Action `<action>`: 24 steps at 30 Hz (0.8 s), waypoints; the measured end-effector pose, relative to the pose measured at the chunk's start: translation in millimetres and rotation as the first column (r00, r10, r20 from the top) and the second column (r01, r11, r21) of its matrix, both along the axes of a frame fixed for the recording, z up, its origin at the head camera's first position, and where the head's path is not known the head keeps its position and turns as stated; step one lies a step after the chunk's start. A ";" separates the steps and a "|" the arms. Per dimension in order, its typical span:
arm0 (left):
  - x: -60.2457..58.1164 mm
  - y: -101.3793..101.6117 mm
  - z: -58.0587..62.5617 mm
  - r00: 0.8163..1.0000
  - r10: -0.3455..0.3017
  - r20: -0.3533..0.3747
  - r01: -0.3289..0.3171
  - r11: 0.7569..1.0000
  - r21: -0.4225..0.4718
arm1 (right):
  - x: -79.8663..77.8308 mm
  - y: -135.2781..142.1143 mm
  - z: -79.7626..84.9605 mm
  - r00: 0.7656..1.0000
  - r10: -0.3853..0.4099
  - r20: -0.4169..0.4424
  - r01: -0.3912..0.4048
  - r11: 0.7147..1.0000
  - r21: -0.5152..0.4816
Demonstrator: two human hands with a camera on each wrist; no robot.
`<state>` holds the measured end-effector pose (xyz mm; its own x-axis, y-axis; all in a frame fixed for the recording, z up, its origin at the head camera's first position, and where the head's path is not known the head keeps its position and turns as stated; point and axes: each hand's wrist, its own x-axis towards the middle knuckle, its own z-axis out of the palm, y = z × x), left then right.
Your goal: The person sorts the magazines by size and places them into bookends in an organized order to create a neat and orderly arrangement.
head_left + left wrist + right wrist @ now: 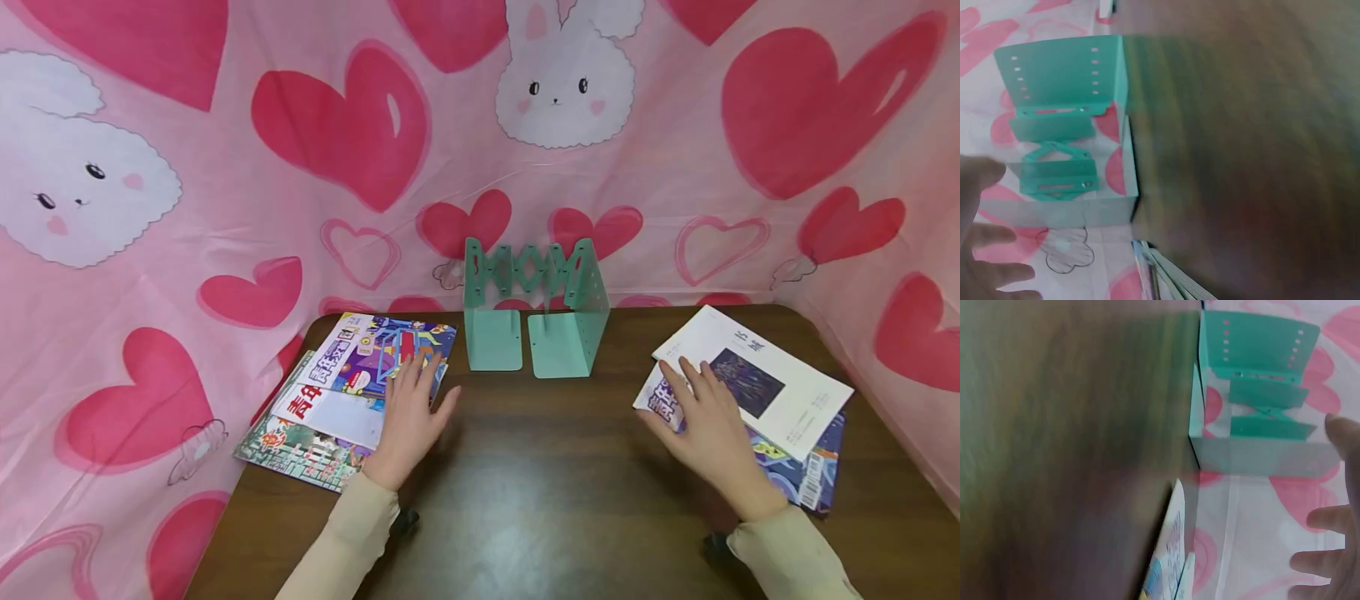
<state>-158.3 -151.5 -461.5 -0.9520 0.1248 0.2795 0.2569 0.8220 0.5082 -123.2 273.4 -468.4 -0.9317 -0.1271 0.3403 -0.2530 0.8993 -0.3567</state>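
Observation:
My left hand (411, 421), fingers spread, is over the right edge of several overlapping magazines. The top one is purple and colourful (362, 381), with a whitish one (330, 410) and a green patterned one (296, 457) below. On the other side, my right hand (708, 433) has its fingers extended over the left edge of a second pile. A white magazine with a dark square picture (813, 400) lies on top there, a blue one with a barcode (828, 467) sticking out beneath. Neither hand grips anything. Both wrist views show loosely spread fingers.
Between the piles, at the back of the brown table (517, 500), stands a green expandable metal bookend (596, 312). It has two upright sides, two base plates and a folding lattice. Pink cloth (465, 167) with hearts and rabbits hangs behind and beside the table.

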 end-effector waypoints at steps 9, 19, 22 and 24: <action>-25.5 12.3 14.9 0.997 0.015 -0.069 0.004 0.963 0.269 | -16.2 34.5 13.6 0.990 -0.045 0.135 0.032 0.995 0.096; -60.2 27.7 18.6 0.993 0.019 -0.118 0.038 0.887 0.460 | -37.5 73.4 11.1 0.922 -0.116 0.369 0.039 0.977 0.211; -68.2 32.3 21.5 0.993 0.022 -0.115 0.035 0.885 0.465 | -41.2 77.4 10.2 0.886 -0.148 0.440 0.053 0.974 0.222; -72.3 35.2 24.1 0.993 0.025 -0.117 0.033 0.885 0.464 | -44.5 78.4 9.2 0.868 -0.170 0.466 0.067 0.971 0.230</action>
